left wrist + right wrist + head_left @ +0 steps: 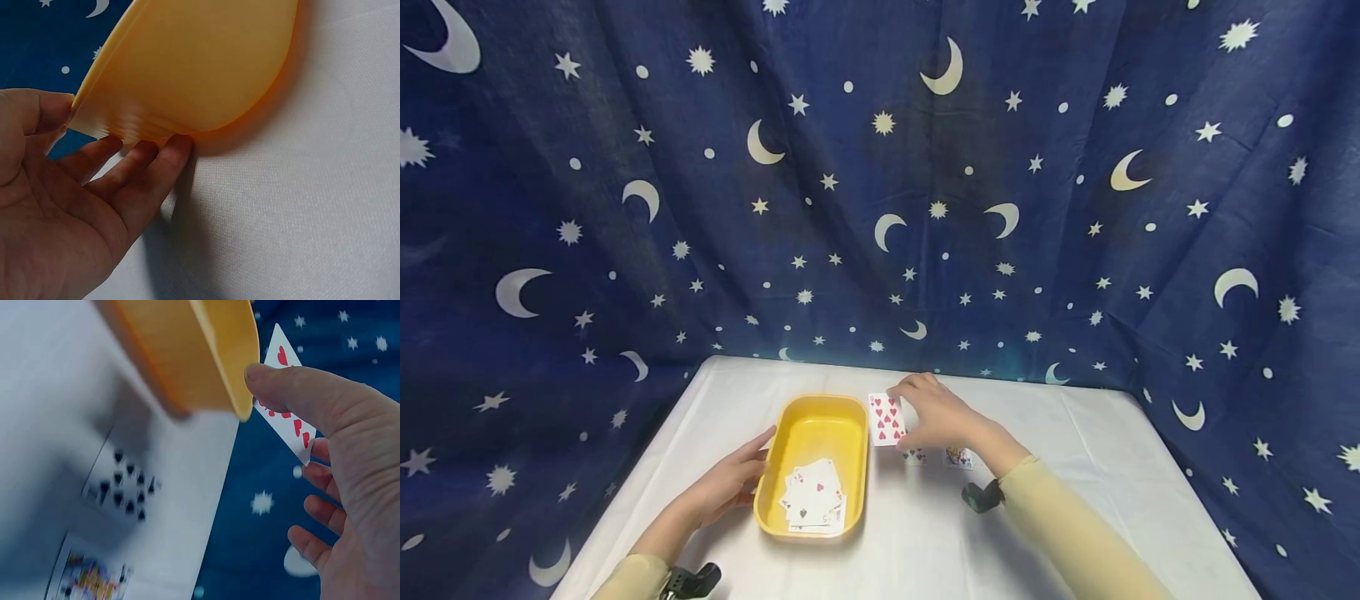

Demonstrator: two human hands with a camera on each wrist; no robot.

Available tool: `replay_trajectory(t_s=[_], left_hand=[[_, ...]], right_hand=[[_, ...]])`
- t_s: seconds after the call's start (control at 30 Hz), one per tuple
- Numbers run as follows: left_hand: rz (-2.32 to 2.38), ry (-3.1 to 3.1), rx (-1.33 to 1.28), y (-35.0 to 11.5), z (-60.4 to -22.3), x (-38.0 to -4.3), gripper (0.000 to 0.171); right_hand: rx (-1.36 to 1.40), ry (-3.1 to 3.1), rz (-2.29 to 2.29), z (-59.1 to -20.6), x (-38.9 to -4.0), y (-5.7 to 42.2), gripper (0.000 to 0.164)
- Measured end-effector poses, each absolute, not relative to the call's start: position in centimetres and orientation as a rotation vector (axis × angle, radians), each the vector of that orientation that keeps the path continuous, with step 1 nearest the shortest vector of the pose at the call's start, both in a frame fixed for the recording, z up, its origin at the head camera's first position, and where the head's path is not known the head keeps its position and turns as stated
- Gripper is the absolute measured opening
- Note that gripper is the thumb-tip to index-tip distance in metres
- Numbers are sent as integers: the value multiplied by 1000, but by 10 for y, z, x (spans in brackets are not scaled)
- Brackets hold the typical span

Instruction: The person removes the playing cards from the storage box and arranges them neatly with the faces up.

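Observation:
My right hand point(936, 412) pinches a playing card of hearts point(886, 419) between thumb and fingers, just right of the yellow tray point(763, 504). In the right wrist view, the hearts card point(302, 428) is tilted behind the thumb, and the other fingers are loosely bent. My left hand point(726, 483) holds the tray's left side. The left wrist view shows that thumb at the rim and the fingertips against the outer wall point(212, 69). Several playing cards point(815, 496) lie in a loose pile at the tray's near end.
On the white table point(917, 542), a spades card point(125, 484) and a face card point(94, 578) lie side by side under the right forearm. A dark blue curtain point(880, 183) with moons and stars stands behind the table and along its sides.

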State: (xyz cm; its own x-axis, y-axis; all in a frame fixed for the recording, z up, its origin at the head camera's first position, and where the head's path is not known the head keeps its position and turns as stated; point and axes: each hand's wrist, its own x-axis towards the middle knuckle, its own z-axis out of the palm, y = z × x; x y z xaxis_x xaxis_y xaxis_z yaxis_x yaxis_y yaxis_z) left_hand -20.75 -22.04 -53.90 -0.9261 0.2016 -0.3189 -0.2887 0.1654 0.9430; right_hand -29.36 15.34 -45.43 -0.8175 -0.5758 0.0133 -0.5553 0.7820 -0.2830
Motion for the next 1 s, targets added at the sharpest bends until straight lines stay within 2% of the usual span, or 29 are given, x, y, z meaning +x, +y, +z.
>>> replay_trajectory(t_s=[0.5,1.0], left_hand=[[1811,2084,-125,-219,-542,-210,68],[1817,2084,-103,-220,-543,-210,67]], right_hand=[[-767,2993,-453,-476,-293,260,83],[-534,2934,-391,-512,-296,311,85]])
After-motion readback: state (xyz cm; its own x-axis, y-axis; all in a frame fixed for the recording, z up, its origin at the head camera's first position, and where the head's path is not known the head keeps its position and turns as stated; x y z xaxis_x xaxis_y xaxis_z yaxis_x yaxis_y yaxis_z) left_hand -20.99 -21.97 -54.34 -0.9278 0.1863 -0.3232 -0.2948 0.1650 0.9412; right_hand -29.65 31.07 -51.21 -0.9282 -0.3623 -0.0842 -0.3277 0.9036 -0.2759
